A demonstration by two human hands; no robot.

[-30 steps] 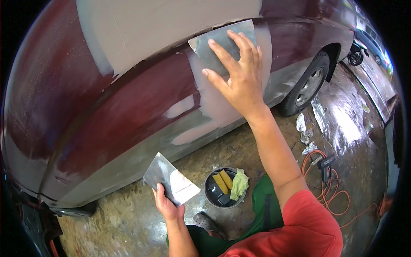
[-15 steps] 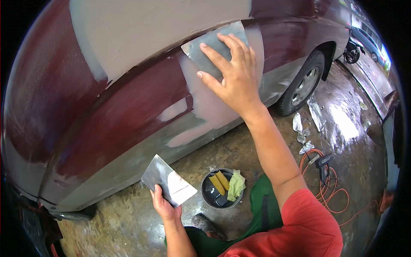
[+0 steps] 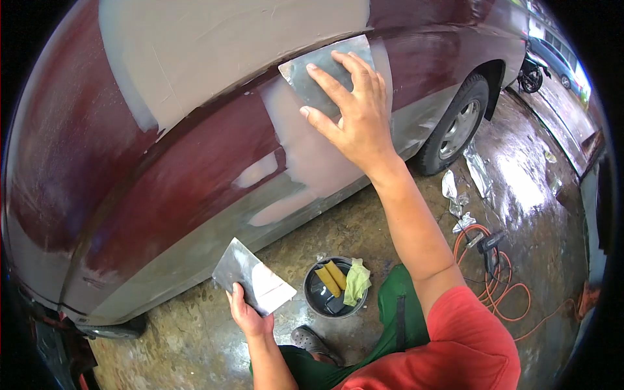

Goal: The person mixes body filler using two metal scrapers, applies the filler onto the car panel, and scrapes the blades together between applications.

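Note:
My right hand (image 3: 354, 107) presses a thin, flat metal putty spreader (image 3: 302, 75) against the car's side, just below the body crease. Its fingers are spread over the sheet's face. Under and around the spreader lies a pale grey-pink filler patch (image 3: 309, 140) on the maroon car door (image 3: 208, 143). Lower down, my left hand (image 3: 247, 312) grips a second flat metal plate (image 3: 240, 266) by its near edge, away from the car. A smear of whitish putty (image 3: 266, 283) covers part of that plate. My left fingers are mostly hidden beneath it.
A round black tub (image 3: 312, 302) on the wet floor holds yellow blocks (image 3: 331, 276) and a light green cloth (image 3: 357, 281). To the right lie an orange cord (image 3: 513, 309), a dark power tool (image 3: 491, 247) and crumpled foil-like scraps (image 3: 478, 172). The car's wheel (image 3: 458, 127) stands beyond my right arm.
My right hand and its spreader have slid slightly right along the panel, relative to the filler patch. The left hand and its plate are nearly unchanged. The whole view has shifted a little.

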